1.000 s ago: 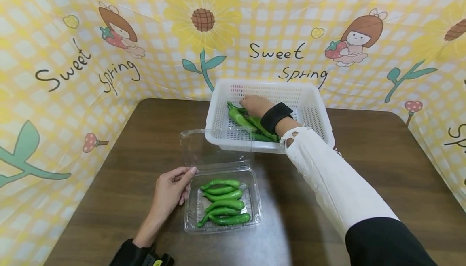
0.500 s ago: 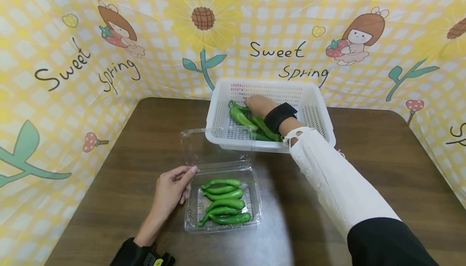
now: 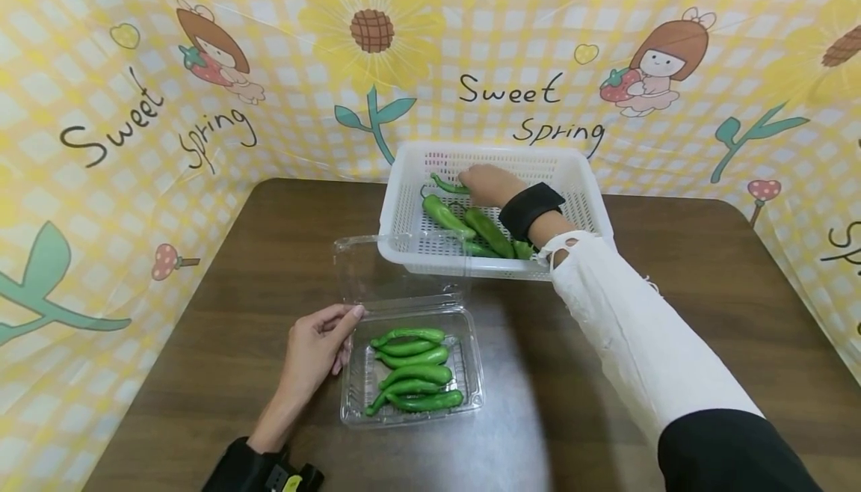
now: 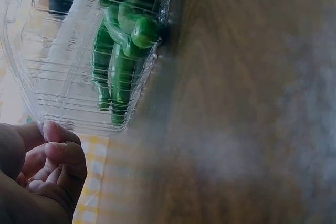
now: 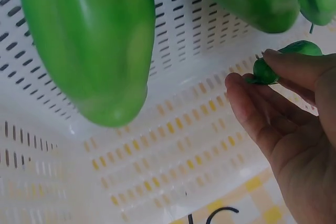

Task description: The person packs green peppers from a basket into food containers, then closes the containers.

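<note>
Two grips: our right hand (image 3: 486, 184) pinches a green pepper (image 3: 448, 186) in the basket (image 3: 403, 208); our left hand (image 3: 315, 350) rests relaxed against the clear box (image 3: 471, 372).

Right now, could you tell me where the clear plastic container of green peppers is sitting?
In the head view, the clear plastic container sits on the brown table, left of centre, lid open, just in front of the white basket, with the left hand touching its left edge.

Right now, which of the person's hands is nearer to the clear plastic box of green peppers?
Left. The left hand touches the clear plastic box at its left rim; the right hand is away in the white basket, pinching a pepper.
</note>
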Demonstrator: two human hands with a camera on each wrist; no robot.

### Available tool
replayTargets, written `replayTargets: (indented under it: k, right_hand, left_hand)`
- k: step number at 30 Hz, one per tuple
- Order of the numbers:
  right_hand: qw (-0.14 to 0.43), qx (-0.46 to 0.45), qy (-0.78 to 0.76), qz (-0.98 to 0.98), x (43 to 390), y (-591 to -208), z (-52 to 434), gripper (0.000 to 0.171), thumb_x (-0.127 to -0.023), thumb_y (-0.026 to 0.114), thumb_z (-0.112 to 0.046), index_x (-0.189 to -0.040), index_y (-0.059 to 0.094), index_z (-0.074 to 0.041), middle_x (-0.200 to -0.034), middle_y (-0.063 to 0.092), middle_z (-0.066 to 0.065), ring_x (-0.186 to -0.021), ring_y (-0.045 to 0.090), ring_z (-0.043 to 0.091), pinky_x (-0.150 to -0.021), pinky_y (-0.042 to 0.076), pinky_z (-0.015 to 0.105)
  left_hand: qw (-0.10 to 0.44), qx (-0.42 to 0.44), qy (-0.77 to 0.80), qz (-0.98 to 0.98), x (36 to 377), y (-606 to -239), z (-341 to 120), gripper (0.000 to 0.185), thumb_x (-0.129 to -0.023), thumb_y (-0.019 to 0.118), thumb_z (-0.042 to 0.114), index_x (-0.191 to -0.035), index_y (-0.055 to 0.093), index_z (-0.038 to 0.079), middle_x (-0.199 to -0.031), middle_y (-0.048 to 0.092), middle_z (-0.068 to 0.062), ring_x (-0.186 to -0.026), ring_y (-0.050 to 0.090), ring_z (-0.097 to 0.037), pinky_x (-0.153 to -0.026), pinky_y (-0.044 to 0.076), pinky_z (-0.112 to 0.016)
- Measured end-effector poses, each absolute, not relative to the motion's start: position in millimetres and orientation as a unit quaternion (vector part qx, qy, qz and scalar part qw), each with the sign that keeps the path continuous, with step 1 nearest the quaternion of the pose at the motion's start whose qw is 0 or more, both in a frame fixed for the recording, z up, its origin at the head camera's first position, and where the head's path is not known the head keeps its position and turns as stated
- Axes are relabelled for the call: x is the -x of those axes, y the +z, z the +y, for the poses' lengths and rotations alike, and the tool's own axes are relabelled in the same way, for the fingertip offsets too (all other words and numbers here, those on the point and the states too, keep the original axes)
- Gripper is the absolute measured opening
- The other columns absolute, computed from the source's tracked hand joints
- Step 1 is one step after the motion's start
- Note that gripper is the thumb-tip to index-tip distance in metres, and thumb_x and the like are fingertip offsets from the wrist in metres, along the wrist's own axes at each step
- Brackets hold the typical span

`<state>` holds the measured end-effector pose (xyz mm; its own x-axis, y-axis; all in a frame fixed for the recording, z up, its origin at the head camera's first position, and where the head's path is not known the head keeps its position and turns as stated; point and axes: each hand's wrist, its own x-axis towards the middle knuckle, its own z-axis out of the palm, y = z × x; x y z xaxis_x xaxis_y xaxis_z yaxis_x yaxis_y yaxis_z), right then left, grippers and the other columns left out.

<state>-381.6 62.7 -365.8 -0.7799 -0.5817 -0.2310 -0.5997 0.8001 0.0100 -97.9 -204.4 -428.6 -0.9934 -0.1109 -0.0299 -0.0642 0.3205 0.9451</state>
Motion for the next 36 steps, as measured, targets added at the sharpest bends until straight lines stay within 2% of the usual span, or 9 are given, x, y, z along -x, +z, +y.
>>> replayTargets:
  k: [7,13,20,27,31,36]
  right_hand:
    - [0.084,0.320,0.057,0.942,377.4,-347.9,73.0,0.022,-0.099,0.048,0.000,-0.117,0.060,0.000,-0.106,0.064,0.018,-0.097,0.061,0.033,-0.088,0.051,0.043]
    - [0.087,0.318,0.056,0.943,369.8,-334.3,78.0,0.020,-0.101,0.045,-0.001,-0.115,0.059,0.001,-0.104,0.063,0.019,-0.093,0.060,0.032,-0.083,0.050,0.042]
    - [0.104,0.296,0.063,0.948,359.1,-322.9,79.3,0.022,-0.101,0.046,-0.003,-0.119,0.058,-0.001,-0.108,0.062,0.017,-0.093,0.058,0.030,-0.083,0.048,0.041]
    - [0.116,0.295,0.060,0.946,349.6,-314.6,81.7,0.021,-0.101,0.045,-0.003,-0.117,0.059,-0.002,-0.098,0.061,0.015,-0.082,0.053,0.026,-0.074,0.042,0.036]
    - [0.126,0.289,0.044,0.948,344.5,-310.3,86.0,0.022,-0.101,0.045,-0.004,-0.118,0.059,-0.003,-0.096,0.060,0.012,-0.081,0.050,0.024,-0.074,0.040,0.035]
    - [0.113,0.280,0.024,0.953,336.2,-299.8,94.4,0.014,-0.099,0.050,-0.004,-0.110,0.059,-0.004,-0.090,0.056,0.011,-0.079,0.049,0.024,-0.071,0.038,0.034]
  left_hand:
    - [0.024,-0.049,-0.580,-0.813,99.0,-427.1,-204.4,0.027,-0.095,0.066,0.040,-0.104,0.074,0.016,-0.057,0.057,-0.008,-0.038,0.048,-0.021,-0.035,0.043,-0.032]
    - [0.022,-0.051,-0.578,-0.814,101.6,-426.1,-203.5,0.030,-0.095,0.066,0.041,-0.104,0.074,0.013,-0.057,0.057,-0.007,-0.038,0.048,-0.016,-0.035,0.044,-0.032]
    - [0.026,-0.052,-0.575,-0.816,101.5,-426.8,-203.6,0.030,-0.095,0.065,0.042,-0.102,0.075,0.014,-0.058,0.056,-0.007,-0.038,0.047,-0.015,-0.035,0.043,-0.031]
    - [0.027,-0.053,-0.574,-0.817,99.3,-428.6,-204.0,0.030,-0.095,0.065,0.043,-0.102,0.075,0.015,-0.058,0.056,-0.008,-0.038,0.047,-0.016,-0.035,0.043,-0.031]
    - [0.025,-0.053,-0.574,-0.817,97.4,-430.2,-204.2,0.029,-0.095,0.065,0.043,-0.102,0.075,0.015,-0.059,0.056,-0.008,-0.038,0.048,-0.018,-0.035,0.043,-0.030]
    - [0.028,-0.049,-0.572,-0.818,96.7,-430.0,-204.4,0.029,-0.095,0.065,0.042,-0.102,0.074,0.015,-0.059,0.057,-0.008,-0.038,0.048,-0.016,-0.035,0.043,-0.030]
